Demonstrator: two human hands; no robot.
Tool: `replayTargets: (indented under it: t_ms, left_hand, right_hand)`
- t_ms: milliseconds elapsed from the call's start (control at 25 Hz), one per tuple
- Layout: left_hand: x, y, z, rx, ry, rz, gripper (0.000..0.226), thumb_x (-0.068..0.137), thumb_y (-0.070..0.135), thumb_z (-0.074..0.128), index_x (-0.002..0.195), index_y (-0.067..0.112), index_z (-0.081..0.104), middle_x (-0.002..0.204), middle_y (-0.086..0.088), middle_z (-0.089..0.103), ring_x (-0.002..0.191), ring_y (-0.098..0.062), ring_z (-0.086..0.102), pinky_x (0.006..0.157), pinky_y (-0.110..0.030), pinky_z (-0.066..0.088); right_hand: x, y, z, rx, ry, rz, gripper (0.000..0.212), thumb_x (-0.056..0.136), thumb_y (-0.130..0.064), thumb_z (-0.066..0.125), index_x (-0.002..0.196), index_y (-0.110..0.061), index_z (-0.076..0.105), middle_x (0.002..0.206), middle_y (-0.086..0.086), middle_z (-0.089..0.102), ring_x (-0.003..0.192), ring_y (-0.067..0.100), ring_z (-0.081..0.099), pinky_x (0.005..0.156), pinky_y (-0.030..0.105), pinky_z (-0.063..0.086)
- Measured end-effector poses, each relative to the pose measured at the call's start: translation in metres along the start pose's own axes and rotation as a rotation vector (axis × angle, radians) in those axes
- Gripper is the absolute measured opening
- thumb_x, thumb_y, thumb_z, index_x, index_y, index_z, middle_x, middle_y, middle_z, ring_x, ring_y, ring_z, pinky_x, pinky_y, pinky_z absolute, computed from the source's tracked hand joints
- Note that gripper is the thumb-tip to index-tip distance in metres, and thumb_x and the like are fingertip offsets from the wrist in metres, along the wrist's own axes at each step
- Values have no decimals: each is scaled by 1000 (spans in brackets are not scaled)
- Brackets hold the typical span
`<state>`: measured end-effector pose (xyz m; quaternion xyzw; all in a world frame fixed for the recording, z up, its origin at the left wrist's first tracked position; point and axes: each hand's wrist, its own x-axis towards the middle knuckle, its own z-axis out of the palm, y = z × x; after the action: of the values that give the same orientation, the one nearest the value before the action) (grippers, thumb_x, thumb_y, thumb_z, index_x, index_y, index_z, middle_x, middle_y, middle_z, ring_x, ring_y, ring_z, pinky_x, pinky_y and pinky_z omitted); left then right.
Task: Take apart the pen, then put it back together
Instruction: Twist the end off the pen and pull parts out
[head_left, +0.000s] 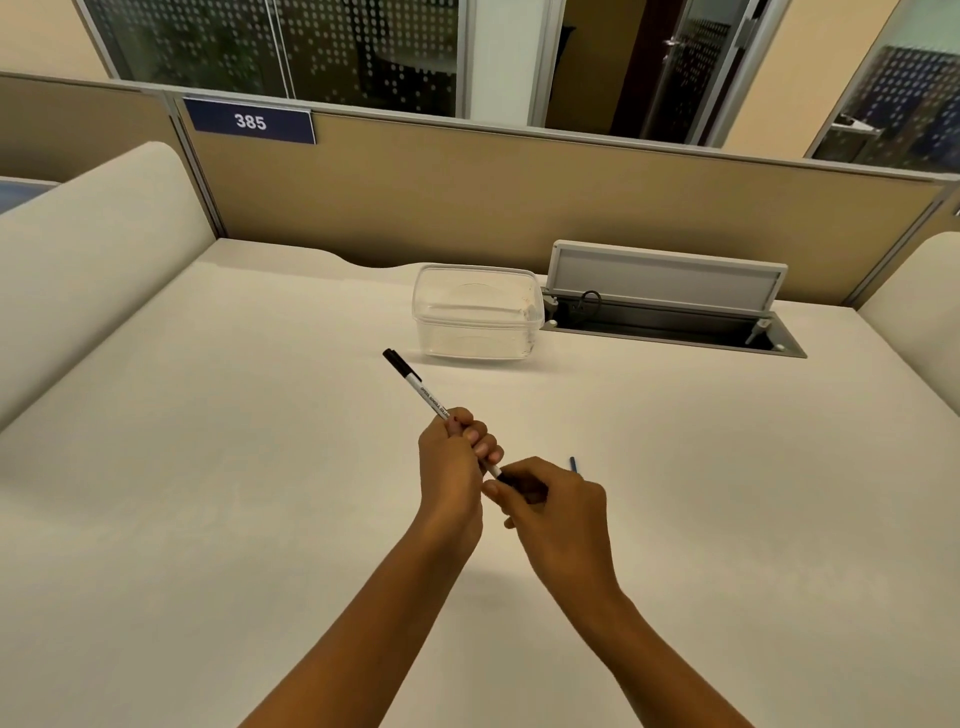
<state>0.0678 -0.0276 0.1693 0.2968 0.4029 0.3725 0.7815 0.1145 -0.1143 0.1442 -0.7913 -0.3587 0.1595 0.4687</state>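
A white pen (423, 392) with black print and a black far end slants up and to the left above the desk. My left hand (453, 462) grips the middle of its barrel. My right hand (553, 501) closes its fingers on the pen's near black end, just below the left hand. The two hands almost touch. That near end is mostly hidden in my right fingers. A thin blue piece (573, 464) lies on the desk just beyond my right hand; only its tip shows.
A clear plastic container (475, 312) stands on the white desk (208, 493) beyond the pen. To its right a grey cable hatch (670, 306) is flipped open. A tan partition (467, 192) closes off the back. Rounded cream dividers flank both sides.
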Motion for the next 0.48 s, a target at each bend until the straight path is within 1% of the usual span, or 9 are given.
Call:
replayTargets:
  t_ms: [80, 160, 320, 400, 480]
  left_hand:
    - [2, 2, 0, -38, -6, -21, 36, 98, 4, 19, 69, 13, 39, 45, 6, 33, 35, -7, 31, 47, -22, 31]
    - [3, 2, -1, -64, -15, -36, 36, 98, 4, 19, 69, 13, 39, 43, 6, 33, 34, -7, 31, 46, -22, 30]
    - [2, 0, -3, -79, -31, -60, 36, 97, 4, 18, 69, 13, 38, 43, 6, 33, 35, -7, 30, 48, -23, 29]
    - [3, -2, -4, -87, -41, -82, 36, 96, 3, 17, 69, 13, 38, 43, 6, 33, 36, -8, 30, 48, -23, 29]
    - [3, -3, -5, -92, -51, -97, 35, 96, 2, 17, 69, 13, 38, 43, 6, 33, 36, -8, 29, 48, -23, 29]
  right_hand:
    - [1, 0, -4, 85, -40, 74, 17, 85, -28, 64, 91, -14, 72, 74, -4, 72, 62, 6, 67, 57, 8, 52]
    - [2, 3, -7, 108, -56, 94, 17, 87, -26, 62, 92, -14, 72, 76, -2, 73, 62, 6, 68, 58, 8, 52]
    - [0, 2, -8, 90, -16, 72, 8, 79, -24, 72, 85, -18, 72, 72, -7, 71, 60, 5, 67, 58, 7, 51]
    - [0, 3, -9, 96, 4, 67, 10, 74, -22, 77, 82, -20, 70, 71, -8, 71, 62, 6, 67, 61, 11, 53]
    - [0, 5, -10, 127, -16, 90, 14, 73, -24, 78, 82, -20, 69, 72, -7, 71, 64, 6, 67, 62, 13, 54]
